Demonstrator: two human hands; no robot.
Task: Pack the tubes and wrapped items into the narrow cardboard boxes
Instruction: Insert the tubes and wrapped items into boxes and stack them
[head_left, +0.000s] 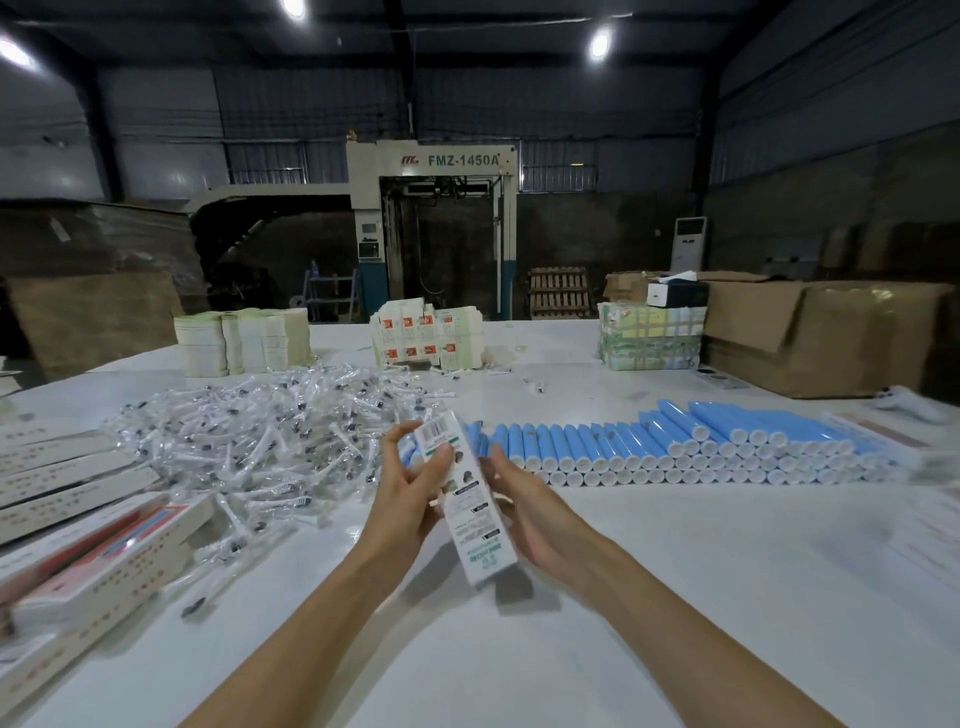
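Holding a narrow cardboard box (470, 499) tilted in the air above the worktop (675, 597), barcode end raised, probably to bring an end flap within reach for opening or closing. Pinching its upper part with the left hand (410, 483), thumb pressed on the printed face and fingers curled behind. Steadying the opposite long edge with the right hand (524, 512), thumb laid up along it; cannot tell whether the fingers behind the box are curled in a grip. Working within easy reach of both supplies: blue tubes (675, 447) stacked in rows just beyond to the right, a heap of wrapped items (260, 436) to the left, closed boxes (78, 545) laid aside at the left edge. Blurred at the box's near end, so no telling whether open, shut or already filled. Too small to read the print.
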